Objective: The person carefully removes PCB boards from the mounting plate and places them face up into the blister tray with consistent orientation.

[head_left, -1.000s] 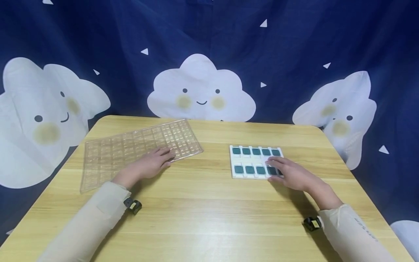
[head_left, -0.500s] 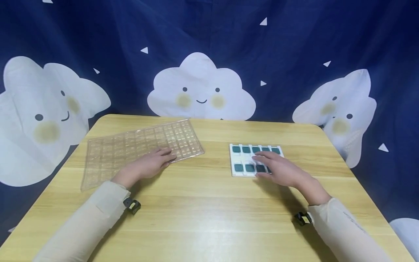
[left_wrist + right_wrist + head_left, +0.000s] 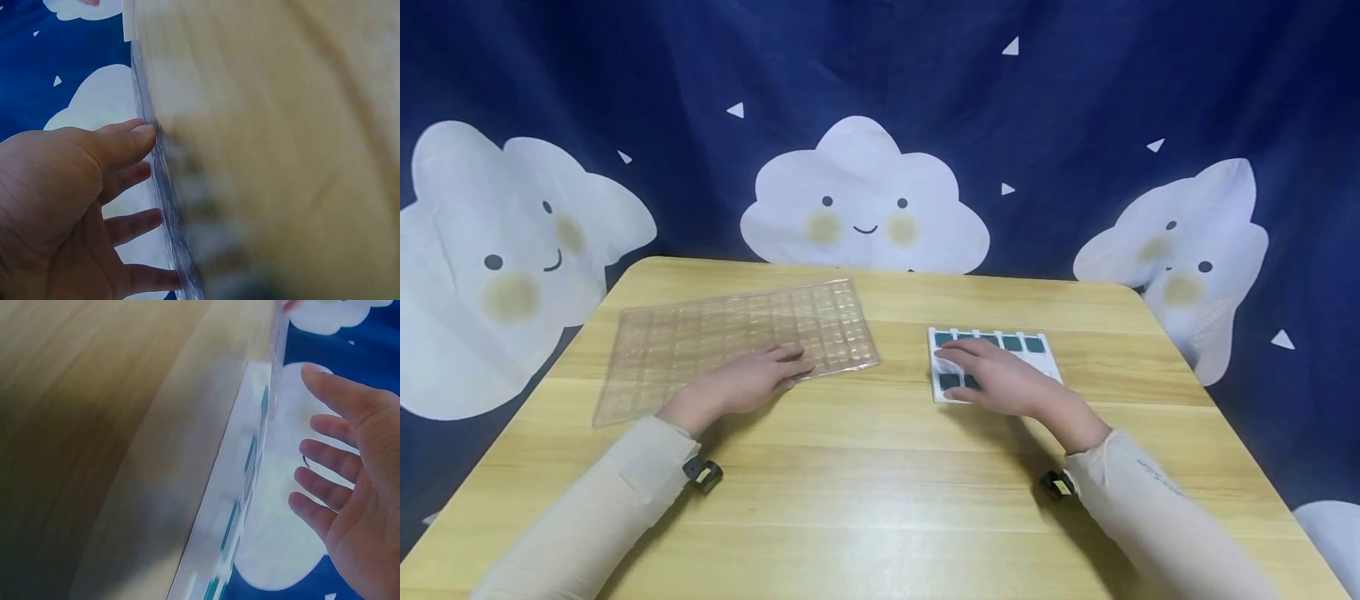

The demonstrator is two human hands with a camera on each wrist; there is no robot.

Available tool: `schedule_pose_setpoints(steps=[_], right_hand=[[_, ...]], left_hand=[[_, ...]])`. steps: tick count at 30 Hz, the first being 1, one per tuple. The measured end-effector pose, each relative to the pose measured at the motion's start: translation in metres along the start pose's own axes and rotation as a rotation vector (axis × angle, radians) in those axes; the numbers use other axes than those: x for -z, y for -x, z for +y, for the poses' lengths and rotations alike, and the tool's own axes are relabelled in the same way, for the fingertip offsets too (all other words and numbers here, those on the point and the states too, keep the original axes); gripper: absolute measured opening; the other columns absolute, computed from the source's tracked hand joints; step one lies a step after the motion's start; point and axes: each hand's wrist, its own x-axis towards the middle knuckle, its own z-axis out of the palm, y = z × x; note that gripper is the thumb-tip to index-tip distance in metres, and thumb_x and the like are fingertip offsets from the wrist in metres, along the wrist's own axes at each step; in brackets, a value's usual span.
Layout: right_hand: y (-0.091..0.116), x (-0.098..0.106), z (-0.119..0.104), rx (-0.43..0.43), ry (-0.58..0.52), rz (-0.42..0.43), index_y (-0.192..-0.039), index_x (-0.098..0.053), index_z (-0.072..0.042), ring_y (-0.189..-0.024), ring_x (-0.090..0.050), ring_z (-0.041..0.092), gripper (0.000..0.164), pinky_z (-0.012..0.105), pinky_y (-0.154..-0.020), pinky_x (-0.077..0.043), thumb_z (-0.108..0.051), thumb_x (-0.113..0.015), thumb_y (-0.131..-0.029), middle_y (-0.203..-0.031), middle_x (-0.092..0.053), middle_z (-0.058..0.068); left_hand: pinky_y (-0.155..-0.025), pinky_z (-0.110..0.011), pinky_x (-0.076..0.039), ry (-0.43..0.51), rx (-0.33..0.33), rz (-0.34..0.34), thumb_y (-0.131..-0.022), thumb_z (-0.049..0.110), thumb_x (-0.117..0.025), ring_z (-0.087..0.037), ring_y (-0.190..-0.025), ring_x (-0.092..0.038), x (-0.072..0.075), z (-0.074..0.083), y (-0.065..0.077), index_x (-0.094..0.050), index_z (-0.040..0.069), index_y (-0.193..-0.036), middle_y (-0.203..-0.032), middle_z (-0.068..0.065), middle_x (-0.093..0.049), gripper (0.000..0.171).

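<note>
A clear plastic tray [image 3: 730,342] with a grid of small compartments lies flat at the left of the table. My left hand [image 3: 748,382] rests along its near right edge, fingers spread over the rim. In the left wrist view the thumb [image 3: 125,147] touches the side of the tray's edge [image 3: 165,206]. To the right lies a white holder [image 3: 1033,362] with two rows of dark green square pieces [image 3: 1011,342]. My right hand [image 3: 1000,379] is over its left half, fingers apart and loosely bent. The right wrist view shows nothing between thumb and fingers [image 3: 328,456].
The wooden table [image 3: 865,467] has rounded far corners. A dark blue curtain [image 3: 880,67] with white clouds hangs behind it. Bare tabletop separates the tray from the holder.
My right hand has moved left across the white holder, from its right end to its left half. The clear tray has shifted a little right and turned slightly, with my left hand on it.
</note>
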Motion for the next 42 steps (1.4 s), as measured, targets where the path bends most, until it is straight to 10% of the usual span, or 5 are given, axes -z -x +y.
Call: schedule_pose_setpoints(steps=[10, 30, 42], right_hand=[[-0.029, -0.001, -0.017, 0.067, 0.006, 0.009, -0.143, -0.048, -0.008, -0.134, -0.041, 0.032, 0.061, 0.047, -0.111, -0.034, -0.036, -0.067, -0.093, -0.142, -0.049, 0.013], [-0.08, -0.012, -0.045, 0.097, 0.005, -0.069, -0.149, -0.04, -0.011, -0.136, -0.039, 0.028, 0.067, 0.041, -0.113, -0.031, -0.045, -0.06, -0.096, -0.147, -0.044, 0.011], [-0.09, -0.026, -0.052, 0.073, -0.015, -0.122, -0.151, -0.036, -0.01, -0.138, -0.036, 0.032, 0.074, 0.043, -0.115, -0.027, -0.05, -0.06, -0.094, -0.15, -0.04, 0.013]], left_hand=[[-0.109, -0.062, -0.028, -0.019, -0.028, -0.035, -0.103, 0.017, -0.05, -0.05, -0.135, -0.032, 0.005, 0.006, 0.003, -0.045, 0.01, -0.147, -0.151, -0.021, -0.037, 0.045], [-0.103, -0.074, -0.021, 0.011, 0.142, -0.044, -0.101, 0.04, -0.051, -0.05, -0.139, -0.024, 0.006, -0.011, 0.017, -0.037, 0.009, -0.151, -0.154, -0.02, -0.031, 0.06], [-0.105, -0.072, -0.022, 0.005, 0.089, -0.059, -0.1, 0.039, -0.054, -0.048, -0.137, -0.029, 0.004, -0.006, 0.019, -0.039, 0.008, -0.15, -0.153, -0.018, -0.034, 0.06]])
